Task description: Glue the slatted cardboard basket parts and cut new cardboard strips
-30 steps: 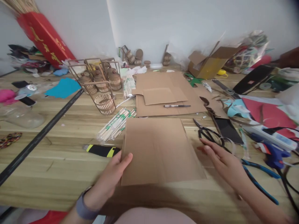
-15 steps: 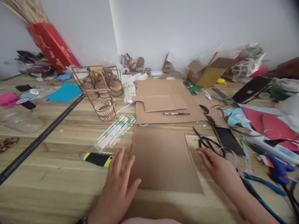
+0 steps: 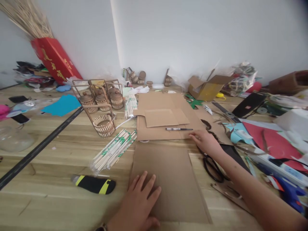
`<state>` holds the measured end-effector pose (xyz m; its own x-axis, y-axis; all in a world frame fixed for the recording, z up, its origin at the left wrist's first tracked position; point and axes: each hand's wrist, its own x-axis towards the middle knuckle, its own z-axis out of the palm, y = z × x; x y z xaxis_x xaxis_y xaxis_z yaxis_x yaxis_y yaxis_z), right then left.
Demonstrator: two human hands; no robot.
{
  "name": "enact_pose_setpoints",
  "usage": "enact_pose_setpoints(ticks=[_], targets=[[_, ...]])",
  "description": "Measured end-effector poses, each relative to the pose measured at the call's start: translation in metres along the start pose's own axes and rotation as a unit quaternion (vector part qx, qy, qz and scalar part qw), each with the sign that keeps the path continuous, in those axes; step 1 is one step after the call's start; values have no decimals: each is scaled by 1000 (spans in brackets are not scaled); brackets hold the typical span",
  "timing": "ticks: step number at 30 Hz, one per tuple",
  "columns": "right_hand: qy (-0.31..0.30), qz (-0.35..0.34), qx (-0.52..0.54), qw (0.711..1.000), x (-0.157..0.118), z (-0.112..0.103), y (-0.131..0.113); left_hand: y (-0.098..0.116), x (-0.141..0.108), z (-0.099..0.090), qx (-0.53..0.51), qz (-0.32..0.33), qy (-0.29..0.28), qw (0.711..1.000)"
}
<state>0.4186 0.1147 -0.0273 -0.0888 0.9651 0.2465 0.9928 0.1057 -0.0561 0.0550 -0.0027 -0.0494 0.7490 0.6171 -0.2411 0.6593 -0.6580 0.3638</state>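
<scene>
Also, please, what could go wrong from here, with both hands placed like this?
The right hand is close to the pen; a small bump might roll it. Its forearm passes over the black-handled scissors and could catch them. The left hand lies on the near cardboard, so leaning may make it slide.

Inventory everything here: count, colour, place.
Stalk holder: one, red, back left
Cyan paper: uncounted, cyan, left
Red paper: one, red, right
Baskets: several, brown, left
Chopsticks: many, white, left
Tool: one, black-yellow, front left
Cardboard sheet: one, brown, front centre
Pen: one, black, on rear cardboard
Carton: one, brown, back right
Scissors: one, black, right
Glue gun: one, blue, right
Other items: uncounted, mixed, edges
Left hand: one, over cardboard sheet
Right hand: one, by pen
</scene>
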Motion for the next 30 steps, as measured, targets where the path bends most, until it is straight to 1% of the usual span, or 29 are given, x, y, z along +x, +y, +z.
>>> enact_pose_setpoints(ticks=[3,6,9,11,13,15,19,22,25,27,28,30], targets=[[-5,-1,-22,1000,36,8,0,-9,3,8,9,17,18,1000],[-15,-18,-47,999,52,15,-8,-17,7,18,30,30,31,999],[-19,-30,-69,997,50,19,-17,-26,13,36,55,46,60,996],[-14,-28,-75,997,43,19,-22,-32,17,51,70,46,83,993],[-2,-14,-71,997,32,15,-22,-37,19,61,79,47,96,991],[15,9,-60,998,18,8,-17,-38,17,61,81,50,97,991],[59,79,-10,995,-20,-17,3,-33,7,40,75,71,87,991],[99,162,39,981,-62,-44,18,-29,0,28,73,71,104,989],[127,246,58,959,-112,-67,25,-30,-2,28,68,74,113,989],[135,294,58,945,-145,-72,27,-32,-2,31,77,77,113,988],[130,315,61,938,-161,-72,26,-34,-2,32,85,80,115,986],[97,364,51,925,-188,-65,23,-37,-3,34,101,88,128,983]])
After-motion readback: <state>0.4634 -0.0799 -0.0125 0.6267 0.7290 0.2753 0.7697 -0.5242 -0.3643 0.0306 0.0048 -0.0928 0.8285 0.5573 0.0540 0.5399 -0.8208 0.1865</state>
